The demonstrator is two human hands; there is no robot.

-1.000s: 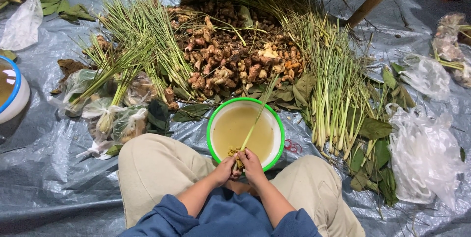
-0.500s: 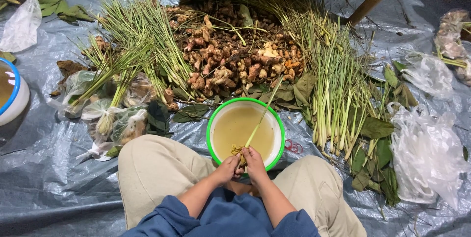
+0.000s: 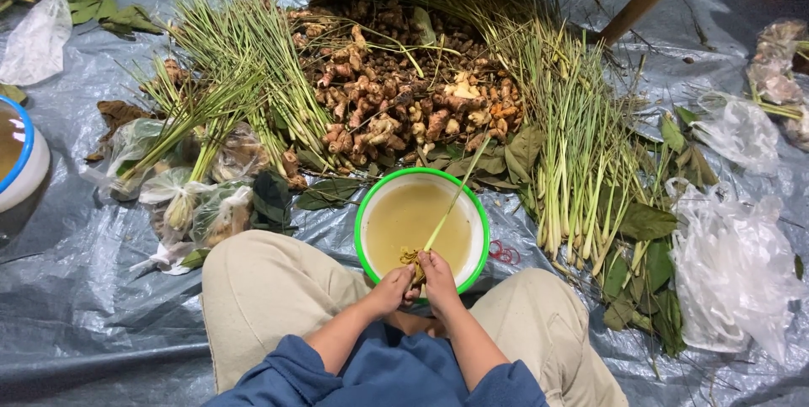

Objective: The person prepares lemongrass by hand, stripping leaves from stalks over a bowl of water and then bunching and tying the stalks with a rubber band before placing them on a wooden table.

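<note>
Blue-rimmed basin (image 3: 21, 167): far left edge, partly cut off, holds cloudy liquid; well apart from the hands.
Bagged stalks (image 3: 190, 196): left of centre on the grey tarp (image 3: 93, 289), green tops fanning up and away, root ends in clear bags.
Rhizome pile (image 3: 396, 95): far centre, knobbly brown roots heaped between the two stalk bundles.
Green-rimmed bowl (image 3: 421, 226): centre, just beyond the knees, part full of yellowish water.
Left hand (image 3: 392, 289): at the near rim of the bowl, fingers curled shut around the root end of the lemongrass stalk.
Lemongrass stalk (image 3: 451, 205): one long stalk, root end in the hands over the bowl's near rim, top slanting up and right across the water to the far rim.
Right hand (image 3: 438, 276): touching the left, closed on the same root end; fingertips hidden, exact pinch unclear.
Handling (judgement): stalk likely light, stiff and fibrous at the bulb, thin and bendy toward the tip, probably slick when wet; best held at the thick base.
Loose stalk bundle (image 3: 581, 146): right of the bowl, with dark leaves.
Plastic bags (image 3: 733, 264): near right, crumpled, clear.
</note>
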